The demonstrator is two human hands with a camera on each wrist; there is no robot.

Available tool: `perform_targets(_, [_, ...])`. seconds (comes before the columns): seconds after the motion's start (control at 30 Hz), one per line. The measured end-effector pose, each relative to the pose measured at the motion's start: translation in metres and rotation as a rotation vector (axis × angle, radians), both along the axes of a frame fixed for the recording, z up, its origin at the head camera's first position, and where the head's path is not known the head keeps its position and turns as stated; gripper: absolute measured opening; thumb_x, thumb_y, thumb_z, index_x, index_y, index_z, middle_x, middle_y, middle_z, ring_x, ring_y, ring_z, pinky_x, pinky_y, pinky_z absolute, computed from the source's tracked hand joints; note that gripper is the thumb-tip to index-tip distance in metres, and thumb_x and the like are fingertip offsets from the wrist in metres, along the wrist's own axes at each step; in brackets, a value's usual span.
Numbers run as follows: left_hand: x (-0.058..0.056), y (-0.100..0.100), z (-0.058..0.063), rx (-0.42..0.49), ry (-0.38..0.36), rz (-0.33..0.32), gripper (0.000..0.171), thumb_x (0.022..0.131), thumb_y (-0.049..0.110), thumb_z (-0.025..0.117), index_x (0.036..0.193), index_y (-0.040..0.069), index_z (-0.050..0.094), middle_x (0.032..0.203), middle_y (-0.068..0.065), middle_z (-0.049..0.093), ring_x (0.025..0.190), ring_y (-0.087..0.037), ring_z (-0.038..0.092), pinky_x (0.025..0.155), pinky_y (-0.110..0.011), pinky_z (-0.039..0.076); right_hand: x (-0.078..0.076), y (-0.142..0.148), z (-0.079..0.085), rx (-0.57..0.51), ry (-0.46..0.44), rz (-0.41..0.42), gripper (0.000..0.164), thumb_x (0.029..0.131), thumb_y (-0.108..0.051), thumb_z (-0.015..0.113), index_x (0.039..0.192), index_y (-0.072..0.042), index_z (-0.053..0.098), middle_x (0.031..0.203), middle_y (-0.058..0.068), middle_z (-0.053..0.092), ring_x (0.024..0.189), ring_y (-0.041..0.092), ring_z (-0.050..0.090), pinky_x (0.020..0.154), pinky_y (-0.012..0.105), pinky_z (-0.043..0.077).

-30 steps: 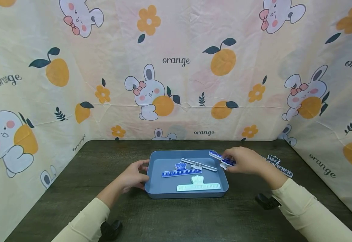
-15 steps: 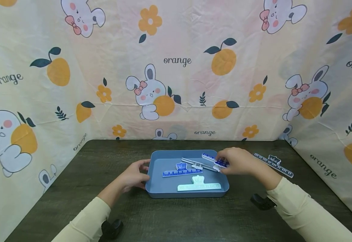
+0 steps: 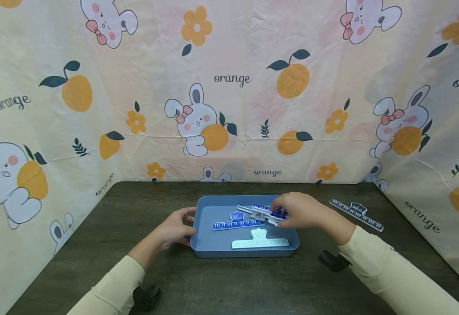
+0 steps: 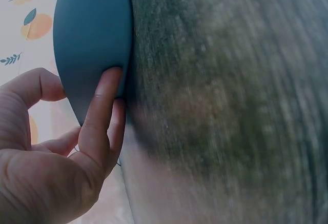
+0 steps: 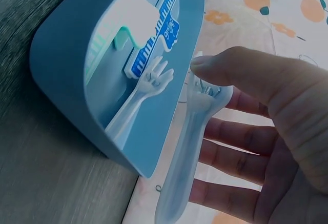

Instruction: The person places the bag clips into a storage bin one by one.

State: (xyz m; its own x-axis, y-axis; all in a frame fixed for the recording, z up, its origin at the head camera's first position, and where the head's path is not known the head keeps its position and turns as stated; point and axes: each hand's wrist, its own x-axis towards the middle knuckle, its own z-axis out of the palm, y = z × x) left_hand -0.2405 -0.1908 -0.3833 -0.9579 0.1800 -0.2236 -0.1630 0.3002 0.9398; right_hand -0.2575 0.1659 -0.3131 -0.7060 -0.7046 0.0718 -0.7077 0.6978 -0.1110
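A blue-grey tray (image 3: 213,249) sits on the table. My left hand (image 3: 175,228) holds its left side, thumb at the rim and fingers against the outer wall in the left wrist view (image 4: 87,24). Over the tray's right part, my right hand (image 3: 302,211) pinches a blue long-bar clip (image 3: 260,207), whose pale underside and spring show in the right wrist view (image 5: 182,152). A white long clip (image 3: 244,209) lies beneath it, partly hidden. Also inside the tray are a blue piano-key clip (image 3: 237,225) and a mint-green clip (image 3: 259,243).
On the dark wooden table (image 3: 237,284), a black-and-white piano-key clip (image 3: 357,214) lies to the right of the tray. A patterned cloth (image 3: 245,105) hangs behind and at both sides.
My right hand has carried the blue clip leftward from the tray's right edge to above the white clip. The left hand stays at the tray's left side.
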Motion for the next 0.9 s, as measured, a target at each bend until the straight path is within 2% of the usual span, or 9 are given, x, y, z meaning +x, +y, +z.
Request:
perform_targets(0.27, [0.000,0.000,0.000,0.009,-0.001,0.000,0.076,0.079,-0.012,0.059,0.148,0.002,0.034,0.126,-0.025,0.050,0.087,-0.030,0.064,0.062,-0.046,0.059,-0.001,-0.014,0.004,0.045,-0.017,0.019,0.032,0.078,-0.024,0.080,0.106,-0.013,0.071,0.093,-0.003,0.066,0.081,0.011,0.059,0.067,0.033,0.051])
perform_targets(0.47, [0.000,0.000,0.002,0.004,-0.002,0.000,0.075,0.078,-0.012,0.060,0.148,0.002,0.034,0.125,-0.025,0.051,0.086,-0.030,0.064,0.062,-0.046,0.059,-0.003,-0.026,0.003,0.023,-0.056,0.089,0.030,0.079,-0.022,0.079,0.106,-0.012,0.072,0.097,-0.002,0.069,0.086,0.012,0.062,0.074,0.034,0.053])
perform_targets(0.6, [0.000,0.000,0.002,0.003,-0.006,-0.005,0.076,0.078,-0.011,0.060,0.149,0.002,0.034,0.125,-0.024,0.051,0.087,-0.030,0.063,0.063,-0.046,0.059,-0.004,-0.035,-0.001,0.021,-0.082,0.138,0.029,0.080,-0.021,0.078,0.106,-0.011,0.071,0.096,-0.003,0.068,0.084,0.010,0.061,0.071,0.030,0.053])
perform_targets(0.9, [0.001,0.000,0.003,-0.003,-0.007,-0.001,0.076,0.078,-0.011,0.060,0.148,0.003,0.034,0.124,-0.024,0.051,0.087,-0.030,0.063,0.062,-0.046,0.059,-0.002,-0.055,-0.007,0.077,-0.065,0.216,0.029,0.081,-0.022,0.078,0.108,-0.014,0.071,0.101,-0.002,0.069,0.091,0.011,0.063,0.077,0.032,0.054])
